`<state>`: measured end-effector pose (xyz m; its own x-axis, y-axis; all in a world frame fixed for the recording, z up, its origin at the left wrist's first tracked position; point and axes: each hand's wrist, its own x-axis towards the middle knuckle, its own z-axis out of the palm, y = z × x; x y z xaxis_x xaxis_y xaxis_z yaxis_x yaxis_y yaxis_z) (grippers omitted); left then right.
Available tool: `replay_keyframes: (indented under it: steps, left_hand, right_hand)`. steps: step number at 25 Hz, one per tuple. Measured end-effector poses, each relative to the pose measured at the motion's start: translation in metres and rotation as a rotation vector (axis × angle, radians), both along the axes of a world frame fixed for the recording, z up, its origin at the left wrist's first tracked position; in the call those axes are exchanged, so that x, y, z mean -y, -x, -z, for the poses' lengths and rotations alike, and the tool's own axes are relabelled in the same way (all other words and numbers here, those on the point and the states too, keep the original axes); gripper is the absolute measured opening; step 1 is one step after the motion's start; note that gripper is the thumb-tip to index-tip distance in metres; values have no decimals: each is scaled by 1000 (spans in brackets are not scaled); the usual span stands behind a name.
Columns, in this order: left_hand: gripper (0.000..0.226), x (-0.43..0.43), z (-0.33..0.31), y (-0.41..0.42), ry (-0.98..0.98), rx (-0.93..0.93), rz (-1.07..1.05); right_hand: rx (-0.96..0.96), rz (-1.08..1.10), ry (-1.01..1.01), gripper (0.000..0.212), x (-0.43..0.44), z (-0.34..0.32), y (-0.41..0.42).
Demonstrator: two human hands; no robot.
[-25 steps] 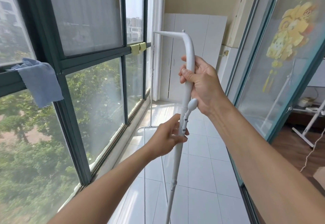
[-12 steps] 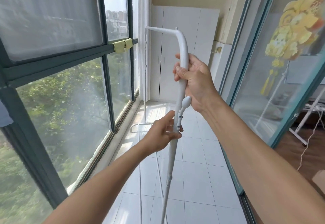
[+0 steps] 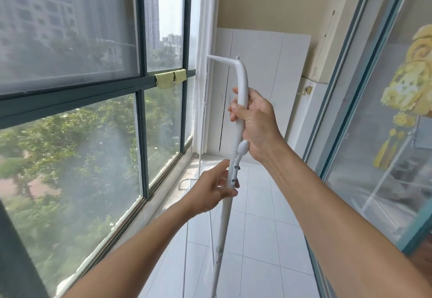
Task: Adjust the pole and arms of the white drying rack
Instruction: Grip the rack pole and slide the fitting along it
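View swung right; hands (image 3: 254, 120) grip smooth, curved white pole (image 3: 240, 101).

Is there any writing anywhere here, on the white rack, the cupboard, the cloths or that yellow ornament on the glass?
None can be read.
White drying rack pole: plain, no label shows.
White cupboard: blank doors.
Yellow-green cloths on the window frame: no print.
Yellow ornament on the glass door: a pattern only, no letters made out.
Distant buildings: too blurred for any signs.

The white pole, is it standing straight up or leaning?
Leaning a bit. The white pole slants from the floor up to the right hand; the left hand grips it lower.
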<state>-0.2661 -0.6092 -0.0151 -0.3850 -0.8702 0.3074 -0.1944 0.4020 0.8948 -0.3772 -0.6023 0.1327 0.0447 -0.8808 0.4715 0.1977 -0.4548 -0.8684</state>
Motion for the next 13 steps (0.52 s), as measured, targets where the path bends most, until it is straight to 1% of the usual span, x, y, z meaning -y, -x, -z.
replay_keyframes:
  steps: [5, 13]
  left_hand:
    - [44, 69, -4, 30, 11, 6, -32]
    - [47, 180, -5, 51, 21, 3, -38]
  right_hand:
    - [21, -10, -8, 27, 74, -1, 30]
    - [-13, 15, -4, 28, 193, 2, 52]
